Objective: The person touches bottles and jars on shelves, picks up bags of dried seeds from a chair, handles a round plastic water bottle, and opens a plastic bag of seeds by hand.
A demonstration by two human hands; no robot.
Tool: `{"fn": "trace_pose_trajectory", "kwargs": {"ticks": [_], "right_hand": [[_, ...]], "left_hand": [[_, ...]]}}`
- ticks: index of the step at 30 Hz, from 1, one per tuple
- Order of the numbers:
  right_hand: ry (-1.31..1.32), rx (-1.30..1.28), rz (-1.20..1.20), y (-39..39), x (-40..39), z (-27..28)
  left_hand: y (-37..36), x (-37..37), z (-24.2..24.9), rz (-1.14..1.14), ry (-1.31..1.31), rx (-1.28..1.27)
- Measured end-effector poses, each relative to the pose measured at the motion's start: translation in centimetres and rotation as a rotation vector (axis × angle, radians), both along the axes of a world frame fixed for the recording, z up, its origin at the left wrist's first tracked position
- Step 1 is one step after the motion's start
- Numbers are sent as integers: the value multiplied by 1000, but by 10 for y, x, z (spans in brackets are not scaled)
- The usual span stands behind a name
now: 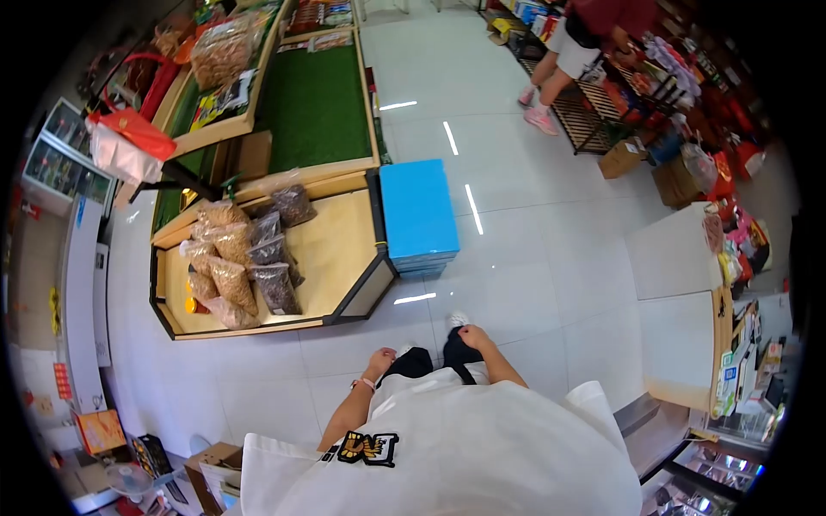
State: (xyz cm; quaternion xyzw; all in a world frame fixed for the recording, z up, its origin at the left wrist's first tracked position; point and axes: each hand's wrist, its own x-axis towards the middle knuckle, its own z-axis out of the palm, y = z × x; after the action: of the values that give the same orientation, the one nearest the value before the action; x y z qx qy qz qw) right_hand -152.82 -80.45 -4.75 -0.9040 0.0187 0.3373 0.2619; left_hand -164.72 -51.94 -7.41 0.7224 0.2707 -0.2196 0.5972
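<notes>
My left hand (381,360), with a band at its wrist, hangs low in front of my body beside a dark trouser leg. Its fingers are curled in, and nothing shows in them. Farther right, my right hand (471,335) hangs over the other leg, also loosely closed, with no object visible. Nearest to the hands is a low wooden display bin (340,267) with a black-edged corner. Inside it lie clear bags of tan dried goods (231,284) and bags of dark dried goods (275,288).
A stack of blue boxes (419,211) stands against the bin. Behind the bin is a green-lined display stand (310,103). A person (572,52) stands by the dark slatted rack (589,112). White cabinets (675,258) line the right side. Cardboard boxes (215,469) sit at lower left.
</notes>
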Motion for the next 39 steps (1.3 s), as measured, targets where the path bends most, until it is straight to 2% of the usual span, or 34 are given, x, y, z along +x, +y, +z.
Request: {"fn": "trace_pose_trajectory", "kwargs": {"ticks": [2,4,6,8,10,13,14,15,16,17,18,19,20,21,22,23,24,25,27,30,32,34,35,38,39], "right_hand": [[0,-34,-45,-38,-6,9],[-1,-63,-84,-73,-10,5],[64,12,-106,-109,-14,-16],[254,271,-367,-142,-15,-27],[366,245,-426,-173,-5,8],[204,373,-508,-244,6,17],[203,375,-501,-271,15,10],[109,445,-651,-298,15,4],[23,511,-803,-324,6,-1],[17,451,-873,-348,1,-3],[3,394,-938,-372,0,-4],[61,337,-977,-399,-8,-19],[121,279,-1014,-422,-15,-34],[271,91,-976,-437,-14,-33],[415,-96,-929,-444,-11,-33],[419,-87,-922,-441,-8,-42],[348,27,-908,-435,-4,-51],[272,138,-892,-430,4,-60],[302,337,-937,-391,33,-36],[373,400,-700,-341,72,-17],[374,396,-614,-320,101,-13],[394,388,-393,-308,127,-3],[388,402,-363,-310,141,0],[380,241,-465,-331,187,-1],[344,200,-501,-341,200,3]], "left_hand": [[-23,3,-5,-184,29,40],[-37,9,11,-214,46,59],[-44,13,16,-206,46,102],[-41,12,-13,-147,130,178],[-45,14,-18,-7,208,186],[-61,29,-23,-3,307,292],[-66,40,-33,-291,181,455],[-77,38,-28,-583,65,614],[-98,43,-29,-333,128,494],[-129,66,-24,-79,171,376],[-150,83,-38,-103,121,354],[-183,104,-15,-25,120,196],[-219,126,17,-39,111,160],[-250,143,37,-48,55,48],[-272,159,52,-59,-4,-63],[-286,172,64,-234,-117,-13],[-295,184,73,-408,-230,33],[-301,195,83,-440,-178,48],[-299,214,76,-398,-182,104],[-274,221,45,-307,-246,221],[-252,224,22,-197,-15,290],[-234,225,14,-211,75,346],[-226,224,9,-214,66,342],[-207,251,3,-183,23,422],[-205,260,6,-60,-16,465]]}}
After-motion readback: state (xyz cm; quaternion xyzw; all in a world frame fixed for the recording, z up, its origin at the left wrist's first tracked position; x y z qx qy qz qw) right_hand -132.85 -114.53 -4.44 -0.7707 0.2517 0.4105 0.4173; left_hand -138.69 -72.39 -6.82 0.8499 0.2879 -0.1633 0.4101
